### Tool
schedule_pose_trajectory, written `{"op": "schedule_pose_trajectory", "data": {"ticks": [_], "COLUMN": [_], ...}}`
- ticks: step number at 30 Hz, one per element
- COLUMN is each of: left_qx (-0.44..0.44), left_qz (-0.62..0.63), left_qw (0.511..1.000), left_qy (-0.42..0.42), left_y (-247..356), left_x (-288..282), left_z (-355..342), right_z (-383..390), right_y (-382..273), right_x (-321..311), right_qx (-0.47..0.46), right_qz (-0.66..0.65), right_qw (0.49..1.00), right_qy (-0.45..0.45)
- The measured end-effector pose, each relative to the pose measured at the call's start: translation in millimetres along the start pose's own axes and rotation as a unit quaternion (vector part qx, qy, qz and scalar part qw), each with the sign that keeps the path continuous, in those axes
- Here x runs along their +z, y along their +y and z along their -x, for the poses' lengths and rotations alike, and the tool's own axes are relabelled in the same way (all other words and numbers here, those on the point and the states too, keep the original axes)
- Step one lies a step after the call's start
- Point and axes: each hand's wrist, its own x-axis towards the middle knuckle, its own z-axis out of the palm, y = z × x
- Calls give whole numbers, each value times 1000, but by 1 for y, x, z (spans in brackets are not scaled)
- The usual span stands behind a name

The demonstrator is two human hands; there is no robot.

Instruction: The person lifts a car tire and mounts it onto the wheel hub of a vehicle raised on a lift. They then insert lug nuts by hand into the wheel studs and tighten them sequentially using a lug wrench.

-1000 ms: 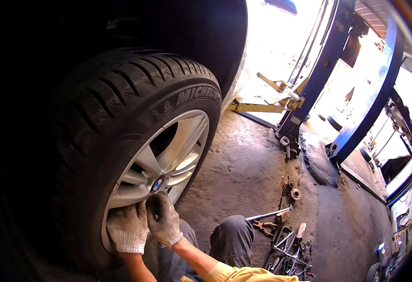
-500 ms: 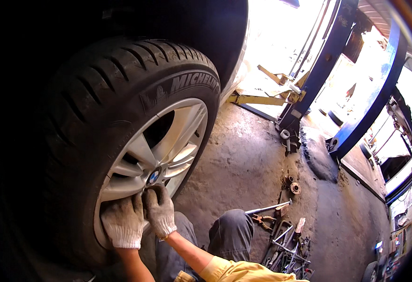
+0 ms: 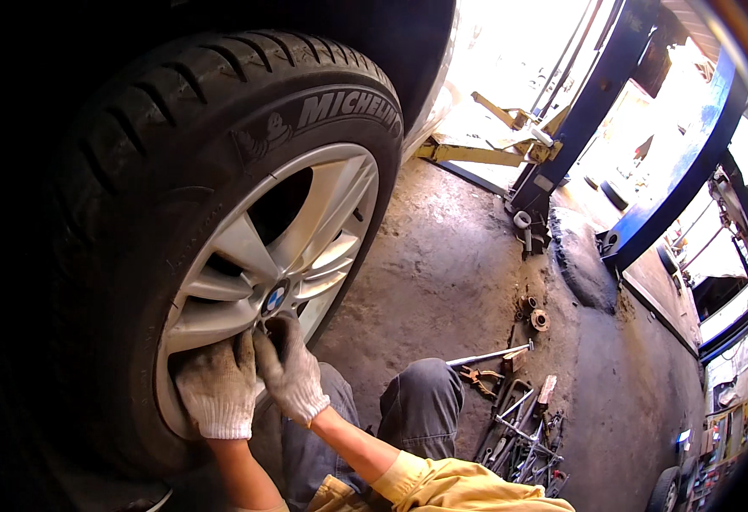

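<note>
A large car wheel (image 3: pixel 252 245) with silver alloy spokes and a black tyre (image 3: pixel 195 192) fills the left side. Both my hands wear off-white knit gloves with dirty fingers. My left hand (image 3: pixel 218 386) reaches into the gap under the lower left spoke (image 3: pixel 212 327), its fingers curled behind it and partly hidden. Just below the round centre cap (image 3: pixel 276 297), my right hand (image 3: pixel 292 369) has its thumb and fingers pinched at the hub. Whatever lies between those fingertips is too small and too shaded to make out.
Loose wrenches and other hand tools (image 3: pixel 523 439) lie on the stained floor right of my knees (image 3: pixel 425 397), with pliers (image 3: pixel 481 381) and a long metal bar (image 3: pixel 489 355) beside them. Farther off stand a blue lift post (image 3: pixel 583 115) and a yellow lift arm (image 3: pixel 476 154).
My right hand has tilted at the hub, and its thumb now shows apart from the left hand. The left hand keeps its place on the wheel. The whole view has shifted slightly.
</note>
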Motion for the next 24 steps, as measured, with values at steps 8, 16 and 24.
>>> {"op": "schedule_pose_trajectory", "data": {"ticks": [8, 16, 24], "left_qx": [-21, 7, -22], "left_qz": [-27, -15, -14], "left_qw": [998, 1000, 998], "left_qy": [-53, 0, -48], "left_y": [3, 1, 3], "left_x": [-5, -1, -4], "left_z": [-1, 0, 0], "right_z": [-1, -4, -2], "right_y": [8, -7, -1], "right_x": [4, -2, -6], "right_qx": [86, -5, -111], "right_qz": [-88, -36, 112], "right_qw": [992, 999, 987], "right_qy": [-7, -20, -23]}}
